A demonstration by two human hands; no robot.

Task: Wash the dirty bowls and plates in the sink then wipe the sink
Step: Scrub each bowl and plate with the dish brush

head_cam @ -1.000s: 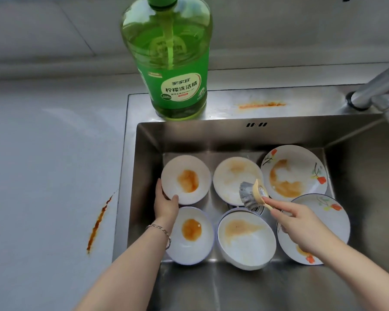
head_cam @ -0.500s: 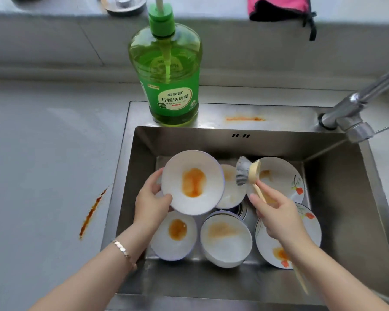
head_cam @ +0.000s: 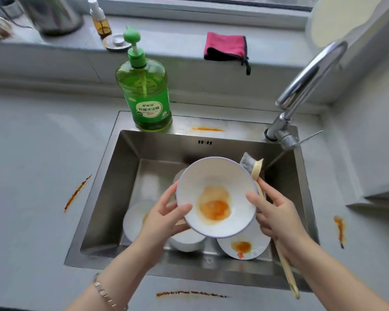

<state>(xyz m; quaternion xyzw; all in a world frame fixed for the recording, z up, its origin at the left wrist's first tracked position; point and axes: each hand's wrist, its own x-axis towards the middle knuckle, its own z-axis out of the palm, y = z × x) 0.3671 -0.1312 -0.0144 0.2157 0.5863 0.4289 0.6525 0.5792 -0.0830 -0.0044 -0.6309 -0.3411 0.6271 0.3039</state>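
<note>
Fingers of my left hand [head_cam: 164, 218] curl round the stained bowl [head_cam: 216, 196], my right hand [head_cam: 276, 212] pinches the brush [head_cam: 256, 169]; I reckon scrubbing needs soap or water first

We count 3 bowls [head_cam: 216, 196] plainly, 1 plate [head_cam: 243, 246], 1 brush [head_cam: 253, 166], 1 soap bottle [head_cam: 145, 97], 1 pink cloth [head_cam: 225, 44], 2 hands [head_cam: 166, 218].

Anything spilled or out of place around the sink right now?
Yes: orange-brown sauce streaks lie on the counter left of the sink, in front of it and to its right, plus one on the sink's back ledge. The raised bowl carries only its own orange residue; nothing looks broken or tipped.
</note>
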